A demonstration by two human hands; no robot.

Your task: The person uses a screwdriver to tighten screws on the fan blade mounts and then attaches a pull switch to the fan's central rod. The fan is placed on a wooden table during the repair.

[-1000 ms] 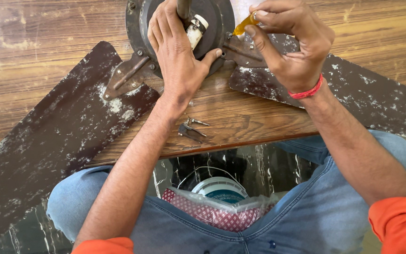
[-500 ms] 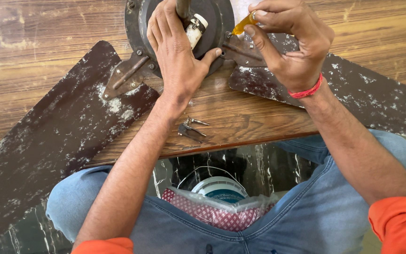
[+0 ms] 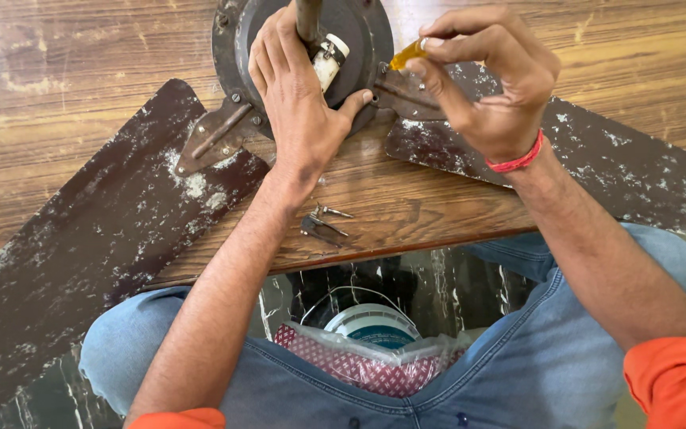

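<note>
A dark round ceiling fan motor (image 3: 367,32) lies on a wooden table (image 3: 81,56), with a rod and a white cylinder sticking out of its middle. My left hand (image 3: 299,103) lies flat on the motor housing and presses on it. My right hand (image 3: 490,79) grips a yellow-handled screwdriver (image 3: 406,54), its tip down at the blade bracket (image 3: 406,91) on the motor's right side. Two dusty dark brown fan blades stay fixed to the motor: one (image 3: 81,254) runs to the lower left, the other (image 3: 597,159) to the right.
Several loose screws (image 3: 325,222) lie on the table near its front edge, just below my left wrist. Under the table, between my knees in blue jeans, sits a white bucket (image 3: 371,326) and a red patterned plastic bag (image 3: 351,365).
</note>
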